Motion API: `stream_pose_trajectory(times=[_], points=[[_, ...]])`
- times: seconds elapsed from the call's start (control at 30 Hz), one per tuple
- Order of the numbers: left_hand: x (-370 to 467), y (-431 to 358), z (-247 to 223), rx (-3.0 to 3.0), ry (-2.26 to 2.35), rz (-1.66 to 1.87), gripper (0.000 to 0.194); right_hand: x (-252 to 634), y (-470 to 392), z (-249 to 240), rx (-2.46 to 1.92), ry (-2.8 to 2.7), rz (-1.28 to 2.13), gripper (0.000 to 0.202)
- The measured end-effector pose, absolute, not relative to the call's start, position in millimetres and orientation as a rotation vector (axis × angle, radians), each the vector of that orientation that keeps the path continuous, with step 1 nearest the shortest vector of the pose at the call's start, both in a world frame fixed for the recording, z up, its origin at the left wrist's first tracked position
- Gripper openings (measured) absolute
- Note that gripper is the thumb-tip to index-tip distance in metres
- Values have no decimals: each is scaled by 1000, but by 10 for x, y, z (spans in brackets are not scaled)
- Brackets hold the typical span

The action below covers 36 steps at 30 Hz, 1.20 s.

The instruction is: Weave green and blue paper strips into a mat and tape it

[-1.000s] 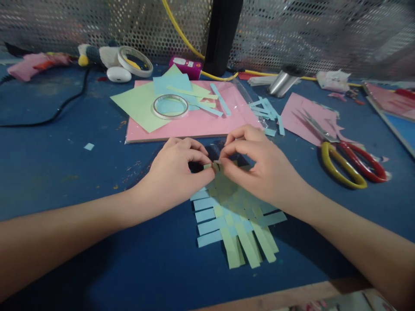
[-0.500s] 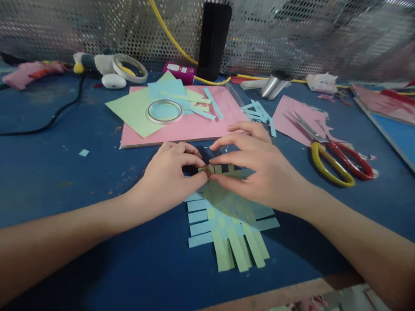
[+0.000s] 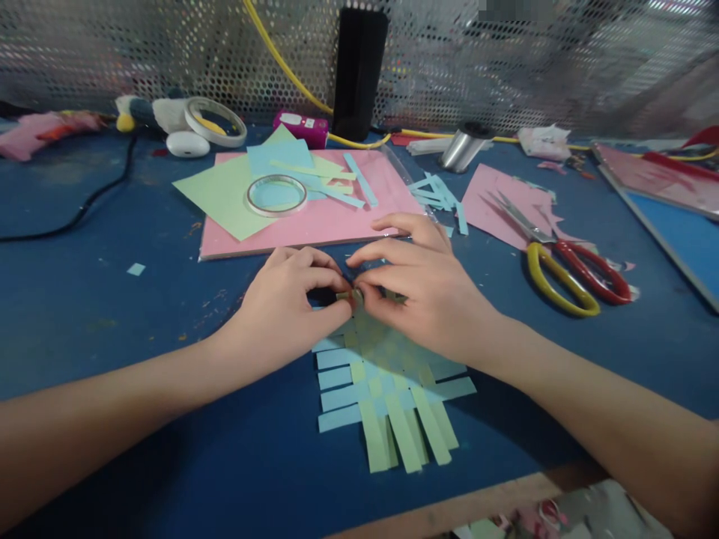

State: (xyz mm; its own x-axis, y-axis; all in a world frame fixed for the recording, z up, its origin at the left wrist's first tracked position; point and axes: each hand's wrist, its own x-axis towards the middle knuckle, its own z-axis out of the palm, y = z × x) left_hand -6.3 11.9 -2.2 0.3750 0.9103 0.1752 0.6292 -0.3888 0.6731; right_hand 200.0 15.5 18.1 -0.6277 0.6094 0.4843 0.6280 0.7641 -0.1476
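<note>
A mat of woven paper strips (image 3: 387,389), pale green crossed with light blue, lies on the blue table with loose strip ends along its left, right and near sides. At its far edge my left hand (image 3: 295,299) pinches a green strip end between thumb and fingertips. My right hand (image 3: 421,281) meets it there, its thumb and index finger closed on the same strip end while the other fingers stay raised. The hands hide much of the mat's far part, and the fingertips nearly touch.
Behind the hands, a pink paper pack (image 3: 225,238) carries green and blue sheets and a tape roll (image 3: 277,196). Scissors (image 3: 562,258) with yellow and red handles lie right, beside pink paper (image 3: 494,198). A black phone-like slab (image 3: 359,75) leans on the perforated metal back.
My right thumb and index finger have closed together at the strip end, and the right hand has moved slightly left. The whole view has shifted a little.
</note>
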Motion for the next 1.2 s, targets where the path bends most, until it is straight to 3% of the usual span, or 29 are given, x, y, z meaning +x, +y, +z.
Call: stream_pose_trajectory(times=[0.33,0.4,0.6,0.7,0.87,1.2], points=[[-93,100,-1,2122,1326,701,18,2236,325,282,-1302,-2272,45,21],[-101,94,3,2113,1312,712,19,2271,322,302,-1322,-2225,105,28],[-109,81,30,2125,1260,672,14,2211,186,414,-1325,-2158,749,40],[-108,85,42,2104,1271,649,14,2162,148,382,-1283,-2194,911,52],[-112,82,61,1962,1305,653,32,2121,165,305,-1270,-2167,914,44],[-134,27,87,1963,1375,703,15,2151,189,294,-1276,-2152,923,43]])
